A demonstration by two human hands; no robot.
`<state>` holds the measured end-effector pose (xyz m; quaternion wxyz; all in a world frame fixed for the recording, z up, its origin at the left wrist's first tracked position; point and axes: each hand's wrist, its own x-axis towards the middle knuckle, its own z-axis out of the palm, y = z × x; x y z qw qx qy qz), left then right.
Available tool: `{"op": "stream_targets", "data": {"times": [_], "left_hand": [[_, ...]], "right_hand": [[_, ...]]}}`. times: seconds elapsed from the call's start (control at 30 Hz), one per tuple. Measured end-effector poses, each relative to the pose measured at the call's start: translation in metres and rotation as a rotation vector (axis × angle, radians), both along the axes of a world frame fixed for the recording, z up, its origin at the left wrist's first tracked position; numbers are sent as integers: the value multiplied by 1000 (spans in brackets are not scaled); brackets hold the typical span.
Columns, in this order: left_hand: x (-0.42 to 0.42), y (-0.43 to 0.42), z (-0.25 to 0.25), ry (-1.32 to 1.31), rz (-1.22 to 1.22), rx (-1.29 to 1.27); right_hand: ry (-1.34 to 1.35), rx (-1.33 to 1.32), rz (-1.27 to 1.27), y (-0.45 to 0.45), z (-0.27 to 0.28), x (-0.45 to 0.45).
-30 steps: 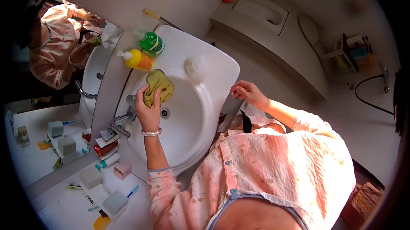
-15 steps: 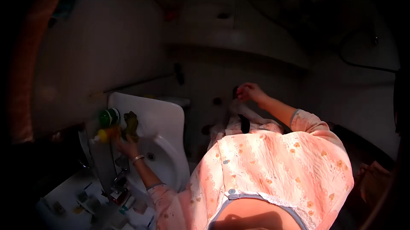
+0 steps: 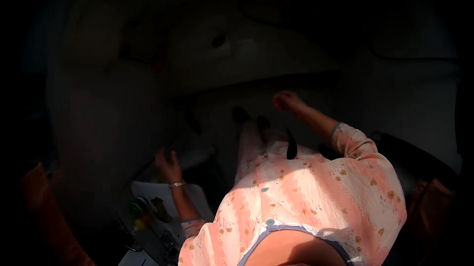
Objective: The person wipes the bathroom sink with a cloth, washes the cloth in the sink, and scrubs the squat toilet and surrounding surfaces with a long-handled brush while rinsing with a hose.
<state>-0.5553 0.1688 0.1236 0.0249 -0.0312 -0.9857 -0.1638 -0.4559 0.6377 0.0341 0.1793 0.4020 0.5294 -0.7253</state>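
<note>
Olive-green cloth (image 3: 160,210) is already down on the white washbasin (image 3: 148,189), around 8 o'clock. Left hand (image 3: 169,168)'s spread open, nothing gripped; right hand (image 3: 286,101)'s curled, too dim to tell if it's holding anything.

Shirt (image 3: 316,192): white and pink stripes, small brown hearts and flowers — neckline trim (image 3: 286,227) grey-blue, 2 buttons (image 3: 265,190) blue. Sink (image 3: 190,194) white — bottle (image 3: 137,206) green.
</note>
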Motion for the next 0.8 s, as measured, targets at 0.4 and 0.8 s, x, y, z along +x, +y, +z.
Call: {"op": "stream_targets", "data": {"times": [0.4, 0.8], "left_hand": [[-120, 189, -67, -236, -597, 247], [-10, 253, -253, -1024, 473, 481]], "right_hand": [[-73, 355, 56, 90, -156, 2], [53, 896, 640, 299, -399, -358]]}}
